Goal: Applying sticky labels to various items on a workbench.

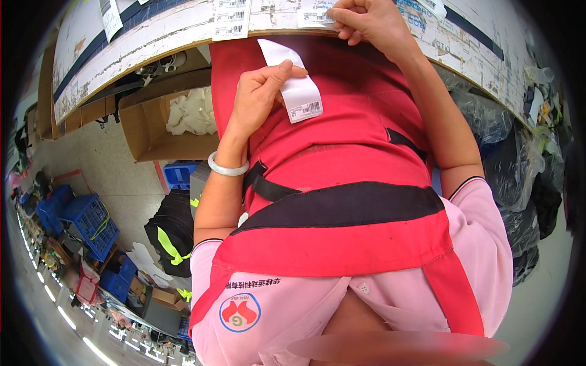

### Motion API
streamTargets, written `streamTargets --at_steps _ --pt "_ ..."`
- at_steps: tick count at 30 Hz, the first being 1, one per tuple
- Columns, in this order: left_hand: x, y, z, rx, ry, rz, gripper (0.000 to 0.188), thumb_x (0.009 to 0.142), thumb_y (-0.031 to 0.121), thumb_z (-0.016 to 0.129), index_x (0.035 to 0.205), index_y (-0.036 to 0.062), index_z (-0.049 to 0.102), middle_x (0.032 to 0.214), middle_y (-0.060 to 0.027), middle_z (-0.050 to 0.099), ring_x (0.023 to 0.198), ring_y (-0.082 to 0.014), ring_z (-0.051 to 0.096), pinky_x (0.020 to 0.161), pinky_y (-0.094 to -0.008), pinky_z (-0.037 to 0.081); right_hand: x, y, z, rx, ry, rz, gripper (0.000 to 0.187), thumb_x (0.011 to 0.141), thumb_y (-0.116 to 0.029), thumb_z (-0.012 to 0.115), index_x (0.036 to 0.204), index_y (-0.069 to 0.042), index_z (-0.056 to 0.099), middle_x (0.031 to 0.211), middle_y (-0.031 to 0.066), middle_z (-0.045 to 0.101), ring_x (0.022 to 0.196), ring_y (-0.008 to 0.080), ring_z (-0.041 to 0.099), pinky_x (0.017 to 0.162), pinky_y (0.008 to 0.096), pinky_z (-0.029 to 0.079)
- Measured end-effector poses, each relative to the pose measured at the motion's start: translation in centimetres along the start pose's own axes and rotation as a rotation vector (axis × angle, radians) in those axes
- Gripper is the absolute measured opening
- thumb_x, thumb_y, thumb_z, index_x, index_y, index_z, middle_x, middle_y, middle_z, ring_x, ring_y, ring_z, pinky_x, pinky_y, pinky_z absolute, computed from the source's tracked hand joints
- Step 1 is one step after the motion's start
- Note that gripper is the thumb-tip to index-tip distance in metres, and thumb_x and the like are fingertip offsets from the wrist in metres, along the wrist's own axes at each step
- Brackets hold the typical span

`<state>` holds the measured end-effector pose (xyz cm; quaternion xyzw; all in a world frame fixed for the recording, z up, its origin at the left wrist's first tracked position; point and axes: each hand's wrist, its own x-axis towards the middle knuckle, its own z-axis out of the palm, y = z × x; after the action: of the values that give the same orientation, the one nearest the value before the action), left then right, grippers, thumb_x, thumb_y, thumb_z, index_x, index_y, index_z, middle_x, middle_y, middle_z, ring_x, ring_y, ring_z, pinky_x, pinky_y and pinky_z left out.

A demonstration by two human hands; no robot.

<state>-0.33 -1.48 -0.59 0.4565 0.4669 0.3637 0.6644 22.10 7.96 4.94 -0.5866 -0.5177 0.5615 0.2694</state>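
My left hand [261,97] is closed around a strip of white label paper [302,97], thumb on top, held over my red apron. A small printed barcode label sits at the strip's lower end, and its upper end curls near the table edge. At the front of the table, my right hand [375,27] pinches the right edge of a white barcode label [314,18], which lies at the tabletop. Left of it, a sheet of several barcode labels [231,18] rests by the edge.
The worn white table [165,55] curves across the top, with another label strip [111,21] on its left. Below stands a cardboard box [140,125] holding off-white pieces. Blue crates [91,226] are on the floor at left; clear plastic bags [488,116] hang at right.
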Motion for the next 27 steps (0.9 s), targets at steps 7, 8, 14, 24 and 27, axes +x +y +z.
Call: streamTargets --at_steps 7,8,14,24,27 --pt "0.2 0.0 0.5 -0.053 0.006 -0.028 0.042 0.099 0.035 0.053 0.099 -0.0029 0.071 0.079 -0.0045 0.067 0.064 -0.0064 0.057 0.055 -0.0189 0.042 -0.1 -0.1 -0.1 -0.068 -0.014 -0.052 0.014 0.091 -0.011 0.06 0.088 0.003 0.063 0.068 0.0052 0.063 0.055 0.01 0.06 0.048 0.0211 0.049" --pt "0.2 0.1 0.5 -0.053 0.001 -0.023 0.042 0.099 0.035 0.053 0.099 -0.0029 0.071 0.079 -0.0045 0.067 0.064 -0.0064 0.057 0.055 -0.0189 0.042 -0.2 -0.1 -0.3 -0.057 -0.017 -0.044 0.015 0.092 -0.011 0.059 0.088 0.002 0.063 0.068 0.0045 0.062 0.056 0.0095 0.06 0.048 0.0208 0.049" --pt "-0.3 -0.7 -0.2 -0.138 0.029 -0.086 0.04 0.101 0.03 0.048 0.101 -0.0027 0.071 0.085 -0.0038 0.068 0.074 -0.0069 0.061 0.064 -0.0191 0.045 -1.0 1.4 -4.6 0.112 0.069 -0.089 0.017 0.095 -0.018 0.059 0.09 -0.002 0.063 0.071 0.0015 0.062 0.055 0.0071 0.057 0.048 0.0192 0.047" --pt "-0.7 0.3 0.7 -0.222 -0.078 -0.151 0.032 0.086 0.005 0.069 0.117 -0.0013 0.063 0.078 -0.0053 0.065 0.055 -0.0084 0.057 0.05 -0.02 0.045 2.9 8.9 -17.9 -0.551 0.704 -0.052 0.022 0.078 -0.02 0.072 0.085 -0.001 0.064 0.069 0.0094 0.065 0.055 0.0163 0.06 0.054 0.0314 0.049" --pt "-0.9 0.2 0.5 -0.196 -0.044 -0.161 0.03 0.087 0.005 0.068 0.116 -0.001 0.064 0.075 -0.0042 0.065 0.055 -0.008 0.057 0.05 -0.0196 0.044 1.9 5.3 -15.6 -0.77 0.786 -0.058 0.035 0.074 -0.028 0.075 0.091 0.0 0.062 0.072 0.0139 0.066 0.059 0.0234 0.063 0.061 0.0365 0.051"
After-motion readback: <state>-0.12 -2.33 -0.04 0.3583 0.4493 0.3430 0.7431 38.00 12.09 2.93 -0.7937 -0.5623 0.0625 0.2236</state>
